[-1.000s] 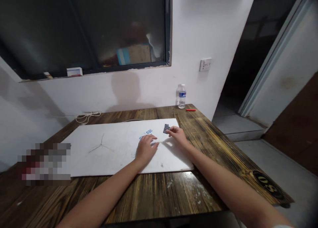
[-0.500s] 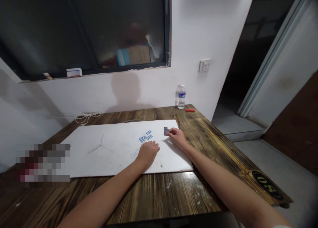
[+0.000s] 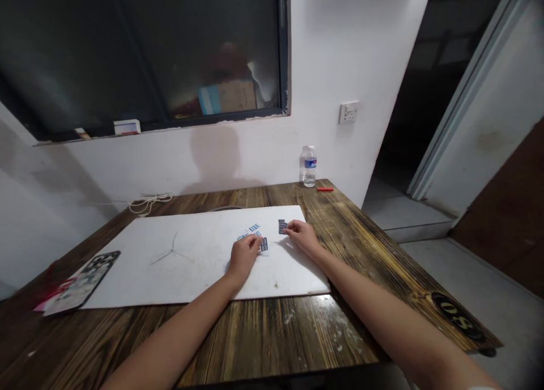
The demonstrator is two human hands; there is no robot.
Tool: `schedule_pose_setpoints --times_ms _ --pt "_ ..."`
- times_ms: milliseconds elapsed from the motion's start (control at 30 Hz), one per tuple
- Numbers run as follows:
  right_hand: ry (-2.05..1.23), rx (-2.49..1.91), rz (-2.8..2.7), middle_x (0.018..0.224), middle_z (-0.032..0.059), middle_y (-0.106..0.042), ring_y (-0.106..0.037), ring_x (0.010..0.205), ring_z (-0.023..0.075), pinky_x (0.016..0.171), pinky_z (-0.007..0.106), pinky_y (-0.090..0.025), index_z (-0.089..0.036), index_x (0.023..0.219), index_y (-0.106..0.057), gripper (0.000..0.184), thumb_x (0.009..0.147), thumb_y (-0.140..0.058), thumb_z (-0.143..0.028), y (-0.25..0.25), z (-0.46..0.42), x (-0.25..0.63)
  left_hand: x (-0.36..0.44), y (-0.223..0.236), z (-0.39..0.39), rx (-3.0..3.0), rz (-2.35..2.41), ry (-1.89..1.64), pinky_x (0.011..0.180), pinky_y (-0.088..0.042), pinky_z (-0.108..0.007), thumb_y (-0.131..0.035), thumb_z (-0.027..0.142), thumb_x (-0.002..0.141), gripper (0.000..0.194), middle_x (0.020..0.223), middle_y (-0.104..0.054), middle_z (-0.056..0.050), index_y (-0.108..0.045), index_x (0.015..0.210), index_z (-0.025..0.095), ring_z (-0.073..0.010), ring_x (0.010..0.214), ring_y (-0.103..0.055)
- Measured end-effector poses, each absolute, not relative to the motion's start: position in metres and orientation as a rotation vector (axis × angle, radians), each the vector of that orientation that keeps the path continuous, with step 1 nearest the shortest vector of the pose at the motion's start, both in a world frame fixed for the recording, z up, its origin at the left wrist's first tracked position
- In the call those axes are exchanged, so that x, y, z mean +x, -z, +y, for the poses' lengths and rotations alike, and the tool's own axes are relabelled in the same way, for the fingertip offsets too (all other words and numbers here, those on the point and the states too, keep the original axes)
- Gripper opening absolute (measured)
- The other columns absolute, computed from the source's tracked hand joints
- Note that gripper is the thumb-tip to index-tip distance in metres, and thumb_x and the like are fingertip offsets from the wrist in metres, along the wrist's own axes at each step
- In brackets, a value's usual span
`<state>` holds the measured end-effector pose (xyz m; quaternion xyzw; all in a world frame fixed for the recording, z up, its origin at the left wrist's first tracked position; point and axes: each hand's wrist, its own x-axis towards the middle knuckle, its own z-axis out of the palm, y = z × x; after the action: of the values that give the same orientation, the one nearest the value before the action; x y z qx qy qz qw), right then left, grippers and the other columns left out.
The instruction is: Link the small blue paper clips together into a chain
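Observation:
Between the fingertips of my left hand (image 3: 245,257) is a small dark card with pale marks (image 3: 264,244), held just above a white board (image 3: 199,271). My right hand (image 3: 301,234) pinches another small dark card with pale marks (image 3: 282,226) near the board's right side. I cannot make out exactly what these pieces are. Blue rectangular outlines (image 3: 254,227) show on the board beyond my left hand, which partly covers them. To the left, thin dark lines (image 3: 172,251) meet in a three-armed shape on the board.
The board lies on a dark wooden table (image 3: 352,322). A patterned flat object (image 3: 85,285) overlaps its left end. At the back are a coiled white cord (image 3: 149,202), a water bottle (image 3: 310,168) and a red stick-like object (image 3: 325,189). A wall with a window stands behind.
My left hand has shifted slightly left and turned up from the board, and a dark card now shows in its fingers. The right hand keeps its card in nearly the same place.

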<state>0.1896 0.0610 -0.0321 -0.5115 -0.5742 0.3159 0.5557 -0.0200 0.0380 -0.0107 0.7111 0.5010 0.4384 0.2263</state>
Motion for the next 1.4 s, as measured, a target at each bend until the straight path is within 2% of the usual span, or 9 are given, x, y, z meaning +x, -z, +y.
schedule_pose_setpoints --times_ms 133,300,533,1033,1400 --pt "-0.781 -1.187 -1.373 0.055 -0.0030 -0.054 -0.046 0.051 0.0116 0.051 0.024 -0.034 -0.018 0.063 -0.060 0.028 0.064 -0.068 -0.045 0.037 0.064 0.190 -0.020 0.012 0.040 1.871 1.360 -1.253 0.062 -0.041 -0.025 -0.063 0.041 0.077 0.024 0.072 -0.069 -0.002 -0.071 0.075 0.019 -0.0163 0.065 -0.058" --pt "-0.848 -1.131 -1.491 0.057 -0.0027 -0.059 -0.050 0.054 0.0119 0.053 0.023 -0.037 -0.018 0.065 -0.063 0.026 0.064 -0.070 -0.043 0.039 0.063 0.187 -0.021 0.014 0.046 1.651 1.312 -1.282 0.055 -0.042 -0.024 -0.067 0.044 0.072 0.027 0.061 -0.065 -0.001 -0.070 0.076 0.017 -0.0142 0.055 -0.056" --pt "-0.888 -1.081 -1.610 0.059 -0.0028 -0.061 -0.049 0.055 0.0112 0.054 0.023 -0.036 -0.019 0.067 -0.067 0.020 0.065 -0.072 -0.038 0.033 0.053 0.176 -0.018 0.009 0.043 1.578 1.155 -1.261 0.060 -0.046 -0.025 -0.071 0.042 0.069 0.027 0.059 -0.066 -0.002 -0.068 0.072 0.016 -0.0144 0.057 -0.059" --pt "-0.962 -1.043 -1.618 0.062 -0.0013 -0.063 -0.051 0.059 0.0128 0.058 0.024 -0.037 -0.018 0.068 -0.067 0.018 0.065 -0.071 -0.036 0.028 0.049 0.173 -0.019 0.011 0.040 1.651 1.148 -1.239 0.056 -0.044 -0.023 -0.070 0.042 0.072 0.026 0.057 -0.063 -0.001 -0.068 0.072 0.016 -0.0136 0.055 -0.058" --pt "-0.952 -1.106 -1.670 0.060 -0.0014 -0.062 -0.051 0.059 0.0119 0.057 0.023 -0.036 -0.017 0.068 -0.069 0.015 0.065 -0.072 -0.032 0.021 0.038 0.160 -0.022 0.013 0.043 1.732 1.256 -1.278 0.056 -0.040 -0.023 -0.071 0.044 0.071 0.030 0.055 -0.061 0.001 -0.063 0.063 0.016 -0.0124 0.054 -0.054"
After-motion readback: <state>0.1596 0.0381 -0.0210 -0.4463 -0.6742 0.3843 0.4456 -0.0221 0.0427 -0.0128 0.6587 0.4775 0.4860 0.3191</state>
